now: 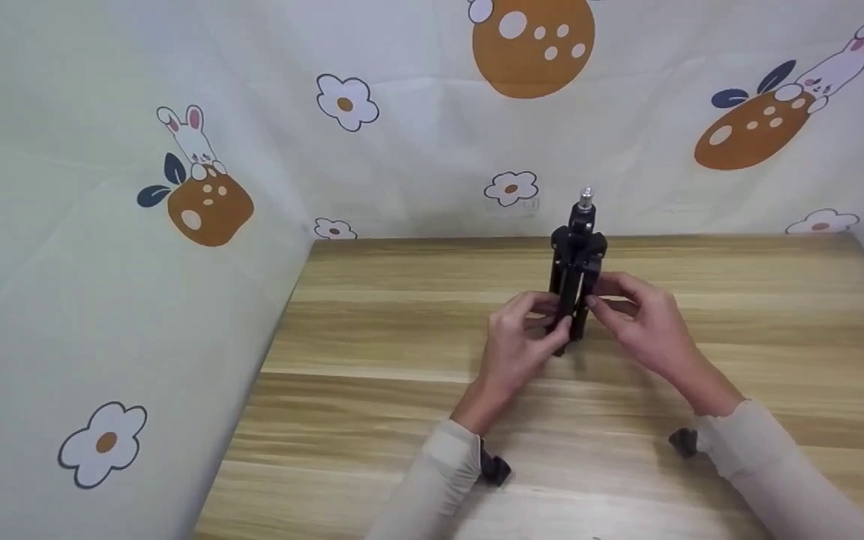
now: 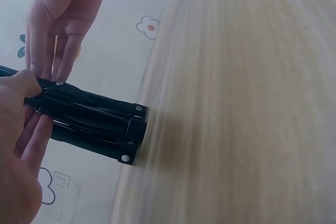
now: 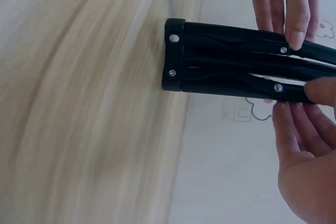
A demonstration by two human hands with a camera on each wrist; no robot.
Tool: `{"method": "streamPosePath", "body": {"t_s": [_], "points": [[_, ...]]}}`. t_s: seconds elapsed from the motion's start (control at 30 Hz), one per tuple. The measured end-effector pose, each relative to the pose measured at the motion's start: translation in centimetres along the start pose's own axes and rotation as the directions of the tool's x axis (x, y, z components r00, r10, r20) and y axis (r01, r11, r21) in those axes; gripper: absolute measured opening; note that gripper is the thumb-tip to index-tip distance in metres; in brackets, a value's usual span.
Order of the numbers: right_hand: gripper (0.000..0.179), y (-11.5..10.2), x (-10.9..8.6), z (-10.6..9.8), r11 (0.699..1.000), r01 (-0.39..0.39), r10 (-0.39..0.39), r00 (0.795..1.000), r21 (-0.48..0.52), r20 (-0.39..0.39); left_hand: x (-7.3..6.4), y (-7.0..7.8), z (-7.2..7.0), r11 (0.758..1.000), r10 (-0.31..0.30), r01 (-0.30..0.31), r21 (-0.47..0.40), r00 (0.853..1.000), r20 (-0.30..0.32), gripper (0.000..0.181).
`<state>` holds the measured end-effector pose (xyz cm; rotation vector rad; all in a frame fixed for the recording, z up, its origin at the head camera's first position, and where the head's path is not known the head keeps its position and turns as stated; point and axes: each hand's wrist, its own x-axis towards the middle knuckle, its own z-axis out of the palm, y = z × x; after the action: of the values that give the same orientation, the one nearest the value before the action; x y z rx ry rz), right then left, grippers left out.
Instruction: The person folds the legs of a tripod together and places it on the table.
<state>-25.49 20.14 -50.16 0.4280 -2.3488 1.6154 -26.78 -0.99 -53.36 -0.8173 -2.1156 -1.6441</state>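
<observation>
A black folding tripod (image 1: 576,270) stands nearly upright in the head view, its legs close together and a silver screw tip on top. My left hand (image 1: 518,341) pinches one leg from the left, low down, between thumb and fingers. On the other side my right hand (image 1: 646,322) pinches another leg a little higher. In the left wrist view the tripod (image 2: 97,116) shows its leg ends with silver rivets close to the tabletop. From the right wrist the legs (image 3: 226,59) bow slightly apart where both hands hold them. Whether the feet touch the wood cannot be told.
The wood-grain table (image 1: 372,420) reaches back to a pale cloth wall (image 1: 417,150) printed with rabbits, oranges and flowers. Another cloth side (image 1: 49,322) borders the left edge. Small black devices hang at the left cuff (image 1: 495,469) and the right cuff (image 1: 682,442).
</observation>
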Motion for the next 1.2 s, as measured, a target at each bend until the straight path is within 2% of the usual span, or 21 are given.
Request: {"method": "streamPosePath", "body": {"t_s": [0.13,0.33,0.5,0.6,0.7,0.77,0.9,1.03,1.1,1.2], "points": [[0.031,0.9,-0.4,0.0,0.999,-0.019,0.021,0.998,-0.033,0.061,-0.1,0.0,0.2,1.000,0.005,-0.005,-0.009,1.000,-0.004,0.023],[0.043,2.2,-0.8,0.1,0.996,-0.066,0.074,0.985,-0.060,0.159,-0.1,-0.1,0.3,0.999,0.038,-0.037,0.037,0.999,-0.008,0.022],[0.044,2.9,-0.9,0.0,0.991,-0.090,0.108,0.976,-0.102,0.189,0.1,0.1,0.3,0.998,0.054,-0.053,0.031,0.998,-0.029,0.025],[0.042,3.2,-0.9,0.0,0.987,-0.107,0.131,0.970,-0.121,0.207,0.4,0.7,0.2,0.998,0.055,-0.054,0.014,0.996,-0.065,0.030],[0.041,3.4,-1.0,0.1,0.984,-0.129,0.154,0.960,-0.122,0.234,1.0,1.5,0.0,0.998,0.055,-0.058,-0.016,0.991,-0.122,0.030],[0.040,3.5,-1.0,0.2,0.983,-0.137,0.163,0.955,-0.120,0.249,1.4,2.1,-0.1,0.997,0.070,-0.076,-0.027,0.982,-0.173,0.030],[0.038,3.7,-1.1,0.4,0.984,-0.141,0.166,0.945,-0.109,0.281,2.3,3.5,-0.5,0.992,0.117,-0.124,-0.009,0.956,-0.270,0.031],[0.034,3.8,-1.0,0.5,0.988,-0.120,0.143,0.940,-0.093,0.309,3.6,4.7,-1.0,0.985,0.174,-0.169,0.045,0.932,-0.319,0.033],[0.032,3.9,-0.9,0.4,0.990,-0.109,0.133,0.938,-0.091,0.321,4.4,5.3,-1.2,0.982,0.191,-0.181,0.059,0.931,-0.311,0.033],[0.030,4.0,-0.8,0.2,0.989,-0.102,0.133,0.934,-0.110,0.331,5.8,6.4,-1.5,0.981,0.191,-0.182,0.061,0.947,-0.258,0.034]]}}
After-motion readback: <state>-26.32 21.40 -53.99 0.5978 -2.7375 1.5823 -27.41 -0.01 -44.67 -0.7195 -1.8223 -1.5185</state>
